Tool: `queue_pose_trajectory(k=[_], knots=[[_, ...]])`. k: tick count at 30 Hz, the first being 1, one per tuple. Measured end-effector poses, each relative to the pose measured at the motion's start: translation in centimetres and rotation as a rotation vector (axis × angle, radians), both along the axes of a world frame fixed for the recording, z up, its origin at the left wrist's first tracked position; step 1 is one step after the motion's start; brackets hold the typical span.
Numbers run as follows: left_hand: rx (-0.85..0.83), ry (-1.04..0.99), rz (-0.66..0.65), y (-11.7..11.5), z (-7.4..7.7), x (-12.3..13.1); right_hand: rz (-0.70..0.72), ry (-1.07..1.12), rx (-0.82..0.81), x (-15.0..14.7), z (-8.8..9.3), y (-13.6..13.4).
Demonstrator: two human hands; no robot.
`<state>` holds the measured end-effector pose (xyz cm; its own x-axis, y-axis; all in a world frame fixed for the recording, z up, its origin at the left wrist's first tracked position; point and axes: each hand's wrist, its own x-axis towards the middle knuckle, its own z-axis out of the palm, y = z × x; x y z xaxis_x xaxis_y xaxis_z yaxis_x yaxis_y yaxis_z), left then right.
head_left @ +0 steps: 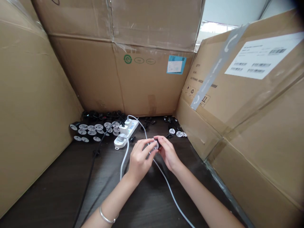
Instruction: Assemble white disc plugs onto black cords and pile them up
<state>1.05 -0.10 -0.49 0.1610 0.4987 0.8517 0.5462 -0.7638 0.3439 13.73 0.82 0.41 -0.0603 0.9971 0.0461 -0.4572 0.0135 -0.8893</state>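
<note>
Between my two hands is a small black part with a round white face [156,145], held just above the dark table. My left hand [140,156] pinches it from the left, fingertips at the edge of the white face. From the right, my right hand [167,152] closes its fingers round the black body, which is mostly hidden. A white cable [163,177] runs beneath the hands toward the front. Just left of them lies a white power strip [121,141] with white plug-in adapters [123,129] in it.
Several black parts with round white faces [91,132] are stacked at the back left. A few similar ones [179,134] lie at the back right. A black cable [86,185] crosses the table [59,190]. Large cardboard boxes [147,85] wall in the left, back and right.
</note>
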Motion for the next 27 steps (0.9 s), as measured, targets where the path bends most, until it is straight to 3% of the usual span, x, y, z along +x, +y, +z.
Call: queue_pose_trajectory(k=[19,23,27], knots=[[-0.054,-0.002,-0.071,-0.45,0.11,0.29,0.018,0.084,-0.065,-0.26,0.32,-0.13],[-0.139,-0.110,-0.148,-0.51,0.21,0.37,0.049,0.095,-0.066,-0.31,0.48,-0.20],[-0.250,-0.268,-0.142,-0.45,0.30,0.44,0.062,0.099,-0.076,-0.43,0.60,-0.21]])
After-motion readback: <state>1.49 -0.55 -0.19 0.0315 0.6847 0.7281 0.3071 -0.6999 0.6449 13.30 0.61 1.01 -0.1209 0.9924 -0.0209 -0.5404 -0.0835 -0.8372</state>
